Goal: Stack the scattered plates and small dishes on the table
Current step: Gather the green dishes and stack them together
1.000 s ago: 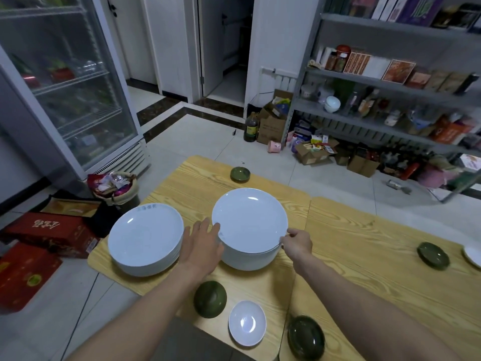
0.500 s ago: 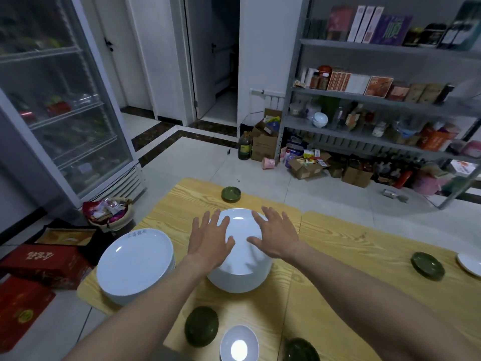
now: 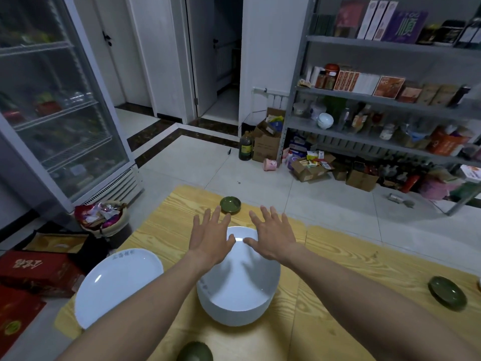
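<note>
A tall stack of white plates [image 3: 239, 290] stands in the middle of the wooden table [image 3: 351, 272]. My left hand [image 3: 209, 237] and my right hand [image 3: 272, 235] hover over its far rim, both with fingers spread and holding nothing. A second stack of white plates [image 3: 117, 285] sits at the table's left edge. One small green dish [image 3: 230, 204] lies just beyond my fingertips near the far edge. Another green dish [image 3: 447, 296] lies at the right, and a third green dish [image 3: 195, 352] shows at the bottom edge.
A glass-door fridge [image 3: 52, 100] stands at the left, with a full waste basket [image 3: 102, 217] and red boxes [image 3: 33, 272] on the floor beside the table. Metal shelves [image 3: 390, 100] with goods, cardboard boxes [image 3: 266, 142] and a dark bottle [image 3: 246, 149] line the far right.
Both hands left the sides of the middle stack, rose over its top with fingers spread, and reached farther toward the far green dish. The view tilted up.
</note>
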Demonstrator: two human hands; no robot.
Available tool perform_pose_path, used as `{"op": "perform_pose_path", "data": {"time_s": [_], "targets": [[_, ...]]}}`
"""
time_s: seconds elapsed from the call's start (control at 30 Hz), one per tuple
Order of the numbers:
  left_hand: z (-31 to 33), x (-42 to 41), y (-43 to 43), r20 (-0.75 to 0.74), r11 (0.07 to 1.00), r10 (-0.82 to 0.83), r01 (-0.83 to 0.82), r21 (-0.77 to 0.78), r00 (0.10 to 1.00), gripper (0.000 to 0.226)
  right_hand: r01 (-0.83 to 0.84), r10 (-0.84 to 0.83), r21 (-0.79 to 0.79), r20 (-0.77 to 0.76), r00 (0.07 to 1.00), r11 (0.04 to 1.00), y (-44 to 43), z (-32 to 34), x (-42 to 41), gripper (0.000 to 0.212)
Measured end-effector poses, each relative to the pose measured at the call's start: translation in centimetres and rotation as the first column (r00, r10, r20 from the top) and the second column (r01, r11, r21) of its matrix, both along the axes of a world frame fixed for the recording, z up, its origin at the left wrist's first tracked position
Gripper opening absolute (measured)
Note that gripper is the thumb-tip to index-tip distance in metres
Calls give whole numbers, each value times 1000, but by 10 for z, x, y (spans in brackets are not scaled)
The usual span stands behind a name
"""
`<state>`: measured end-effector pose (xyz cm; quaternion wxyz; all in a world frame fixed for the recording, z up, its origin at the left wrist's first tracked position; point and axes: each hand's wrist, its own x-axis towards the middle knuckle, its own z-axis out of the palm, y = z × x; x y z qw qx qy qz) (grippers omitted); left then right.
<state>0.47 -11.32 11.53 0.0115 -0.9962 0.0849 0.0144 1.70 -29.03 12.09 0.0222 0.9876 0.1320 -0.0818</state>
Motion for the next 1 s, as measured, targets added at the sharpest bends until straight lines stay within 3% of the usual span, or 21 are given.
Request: {"op": "perform_pose_path", "data": {"time_s": [0.4,0.5,0.63,0.8,1.0], "targets": [[-48,133,40,-84,970,28,-47,-240,996,58,251,-216,254,-159,963,934,35,-44,110,68],[-69,159,44,-179,916,74,-138,-376,981,55,379,-309,453,-222,925,807,39,-62,136,52],[-99,191,42,-303,778,121,-280,-563,945,49,575,-447,610,-370,815,544,45,-90,166,32],[-136,222,35,-388,638,179,-407,-654,904,39,704,-534,646,-499,683,295,48,-123,197,21],[-171,245,30,-428,522,227,-480,-705,875,35,753,-550,643,-583,598,138,51,-157,229,16]]}}
